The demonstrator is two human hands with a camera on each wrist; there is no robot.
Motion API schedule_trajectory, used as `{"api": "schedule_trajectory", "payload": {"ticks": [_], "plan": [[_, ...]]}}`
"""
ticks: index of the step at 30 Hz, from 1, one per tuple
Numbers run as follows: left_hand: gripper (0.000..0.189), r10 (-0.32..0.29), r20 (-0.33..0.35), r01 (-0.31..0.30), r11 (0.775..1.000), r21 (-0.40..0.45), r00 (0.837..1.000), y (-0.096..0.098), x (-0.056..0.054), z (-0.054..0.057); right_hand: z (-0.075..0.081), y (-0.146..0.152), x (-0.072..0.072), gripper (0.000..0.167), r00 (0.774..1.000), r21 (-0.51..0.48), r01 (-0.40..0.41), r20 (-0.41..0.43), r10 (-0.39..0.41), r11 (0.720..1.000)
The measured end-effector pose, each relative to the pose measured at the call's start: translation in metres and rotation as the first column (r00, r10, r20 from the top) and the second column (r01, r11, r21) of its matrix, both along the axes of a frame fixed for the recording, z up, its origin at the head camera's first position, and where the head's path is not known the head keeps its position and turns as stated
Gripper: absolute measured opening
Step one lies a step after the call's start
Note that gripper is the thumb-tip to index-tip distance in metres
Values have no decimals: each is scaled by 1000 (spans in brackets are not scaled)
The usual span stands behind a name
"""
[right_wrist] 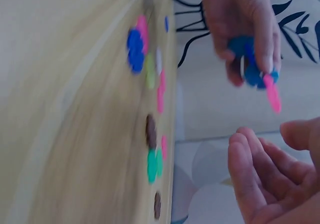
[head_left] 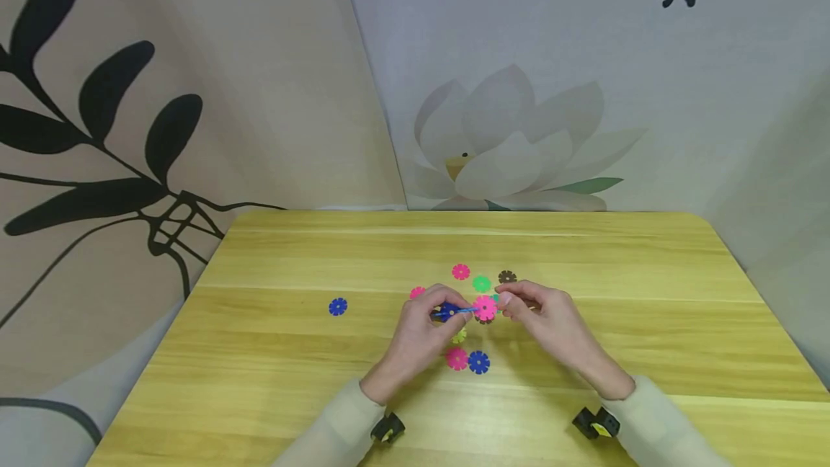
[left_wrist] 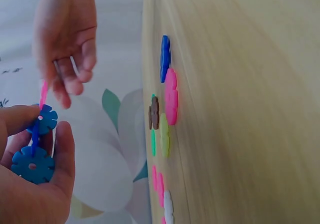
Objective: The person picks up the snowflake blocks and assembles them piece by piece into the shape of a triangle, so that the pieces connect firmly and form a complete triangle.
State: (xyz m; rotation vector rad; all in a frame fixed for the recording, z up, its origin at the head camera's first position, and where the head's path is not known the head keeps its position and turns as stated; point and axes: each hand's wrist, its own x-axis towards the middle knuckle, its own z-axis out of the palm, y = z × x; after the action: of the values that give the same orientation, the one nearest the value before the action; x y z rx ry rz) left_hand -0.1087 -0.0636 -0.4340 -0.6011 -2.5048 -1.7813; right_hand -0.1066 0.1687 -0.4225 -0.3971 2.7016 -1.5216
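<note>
1. Linked discs [head_left: 465, 310]: held above the desk [head_left: 259, 380]; long axis about 9-to-3 o'clock in head view, pink disc [head_left: 485, 307] at the 3 o'clock end.
2. Left hand [head_left: 424, 326]: grip closed, pinching a blue disc [left_wrist: 48, 119].
3. Right hand [head_left: 551, 319]: grip parted, holding nothing.
4. Advised: steady the blue disc; join slots squarely.

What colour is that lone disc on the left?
The lone disc is blue, clearest in the head view.
</note>
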Motion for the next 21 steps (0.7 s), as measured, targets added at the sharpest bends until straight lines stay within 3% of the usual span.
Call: {"api": "schedule_trajectory", "payload": {"ticks": [8,21], "plan": [[7,30,53,-30,1000,5,998,-5,-2,-1,-7,15,-21,24,997,103,-21,-75,29,994],[7,37,90,-39,999,16,995,-8,-3,-3,-15,29,-50,20,983,247,-120,-105,149,962]]}}
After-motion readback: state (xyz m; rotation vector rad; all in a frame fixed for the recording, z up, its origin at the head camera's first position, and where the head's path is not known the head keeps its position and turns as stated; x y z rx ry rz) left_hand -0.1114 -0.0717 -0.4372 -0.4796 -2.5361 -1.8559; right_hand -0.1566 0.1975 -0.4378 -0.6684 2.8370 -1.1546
